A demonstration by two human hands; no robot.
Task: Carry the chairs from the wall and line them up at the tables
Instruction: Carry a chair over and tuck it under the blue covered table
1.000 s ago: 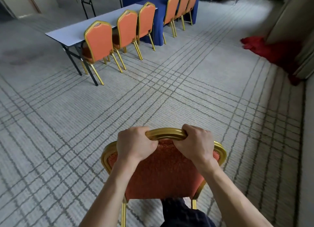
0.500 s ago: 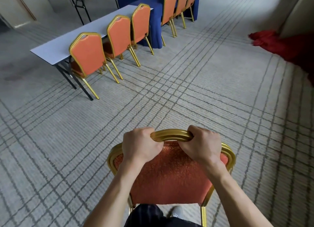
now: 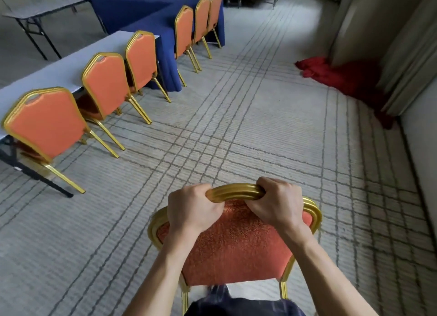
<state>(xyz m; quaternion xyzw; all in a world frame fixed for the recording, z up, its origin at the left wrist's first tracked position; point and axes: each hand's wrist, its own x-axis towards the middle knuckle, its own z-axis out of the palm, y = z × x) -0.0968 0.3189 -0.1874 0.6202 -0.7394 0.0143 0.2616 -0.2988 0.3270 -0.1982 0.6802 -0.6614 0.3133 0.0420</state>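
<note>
Both the left hand (image 3: 192,209) and the right hand (image 3: 277,202) are grasping the chair (image 3: 238,247) by its gold top rail, at the lower centre of the frame.

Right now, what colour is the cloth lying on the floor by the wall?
Red. The cloth shows best in the head view, heaped on the carpet.

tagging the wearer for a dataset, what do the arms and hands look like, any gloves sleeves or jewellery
The left hand and right hand are bare: no gloves, rings or watch show. Both forearms are bare too, no sleeve in view. Dark, faintly striped clothing shows at the bottom edge.
</note>
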